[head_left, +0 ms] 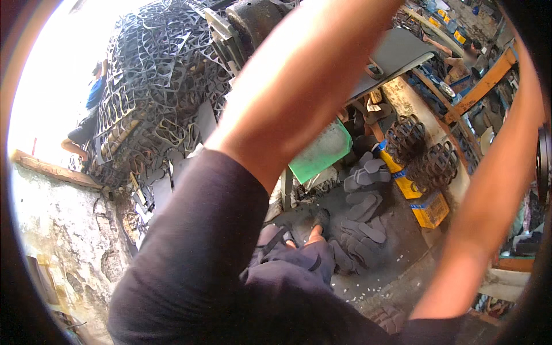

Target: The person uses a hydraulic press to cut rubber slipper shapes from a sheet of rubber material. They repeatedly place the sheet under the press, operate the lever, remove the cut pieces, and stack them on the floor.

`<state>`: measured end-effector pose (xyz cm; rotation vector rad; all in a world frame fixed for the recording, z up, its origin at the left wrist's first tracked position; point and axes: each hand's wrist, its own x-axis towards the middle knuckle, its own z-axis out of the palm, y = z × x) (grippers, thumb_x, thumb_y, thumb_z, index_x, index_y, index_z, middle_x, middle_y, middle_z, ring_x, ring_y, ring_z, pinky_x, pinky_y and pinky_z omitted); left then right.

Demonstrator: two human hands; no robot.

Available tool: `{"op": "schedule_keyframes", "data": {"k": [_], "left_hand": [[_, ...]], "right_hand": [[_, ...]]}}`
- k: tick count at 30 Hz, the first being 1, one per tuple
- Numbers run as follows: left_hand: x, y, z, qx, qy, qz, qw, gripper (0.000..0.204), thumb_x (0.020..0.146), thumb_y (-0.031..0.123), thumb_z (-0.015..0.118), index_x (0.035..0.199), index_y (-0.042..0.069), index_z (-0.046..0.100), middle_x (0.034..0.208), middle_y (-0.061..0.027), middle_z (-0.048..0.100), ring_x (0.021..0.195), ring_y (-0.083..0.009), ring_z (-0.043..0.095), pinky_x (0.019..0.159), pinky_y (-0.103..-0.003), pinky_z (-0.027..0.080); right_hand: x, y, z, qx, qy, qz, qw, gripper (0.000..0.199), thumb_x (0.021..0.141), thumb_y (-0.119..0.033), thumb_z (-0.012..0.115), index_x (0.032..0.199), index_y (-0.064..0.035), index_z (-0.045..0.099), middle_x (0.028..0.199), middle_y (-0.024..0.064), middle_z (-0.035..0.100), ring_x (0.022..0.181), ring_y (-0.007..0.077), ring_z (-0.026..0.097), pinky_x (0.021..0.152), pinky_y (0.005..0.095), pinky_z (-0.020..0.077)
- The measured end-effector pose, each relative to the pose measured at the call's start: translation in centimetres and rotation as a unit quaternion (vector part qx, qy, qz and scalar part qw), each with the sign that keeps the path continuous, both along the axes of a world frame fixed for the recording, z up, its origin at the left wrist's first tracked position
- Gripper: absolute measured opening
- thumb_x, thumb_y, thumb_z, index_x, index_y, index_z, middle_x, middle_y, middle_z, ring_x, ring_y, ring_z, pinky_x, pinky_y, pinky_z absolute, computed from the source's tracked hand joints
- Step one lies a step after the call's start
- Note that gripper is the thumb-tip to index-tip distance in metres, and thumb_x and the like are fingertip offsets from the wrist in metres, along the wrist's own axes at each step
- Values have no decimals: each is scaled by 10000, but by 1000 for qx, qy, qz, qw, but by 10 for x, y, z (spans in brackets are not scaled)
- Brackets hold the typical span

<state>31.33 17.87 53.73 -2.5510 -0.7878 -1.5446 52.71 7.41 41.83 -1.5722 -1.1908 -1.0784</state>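
Both my arms are raised across the picture, dark sleeves at the bottom. My left forearm runs up through the middle and leaves at the top edge, so my left hand is out of view. On the right side, my right forearm reaches upward to the rim, and my right hand is not seen either. Just right of the left forearm lies a dark flat sheet on a raised surface, with a small sole-shaped ring at its near edge. Below it is a translucent green slab.
Grey sole-shaped pieces lie on the floor by my feet. Yellow-blue boxes and bundles of dark loops stand to the right. Cut-out sheet scraps pile up at left. People are at far left and upper right.
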Motion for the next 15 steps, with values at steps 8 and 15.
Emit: {"op": "schedule_keyframes", "data": {"k": [8,15], "left_hand": [[-55,-47,-412,25,502,-44,864,337,912,418,637,1133,174,708,1102,-12,664,1167,-208,578,999,-446,398],[-189,-173,-439,-391,310,-166,851,808,919,513,714,1515,54,420,1575,-197,399,1525,-334,309,1252,-598,185]], "right_hand": [[-218,-70,-427,-250,247,-20,936,688,826,-352,817,1377,-30,557,1376,217,579,1263,396,557,1056,532,433],[-136,-178,-185,-320,52,-205,923,878,898,-770,537,1490,-122,498,1364,120,631,1275,342,572,1046,579,350]]}}
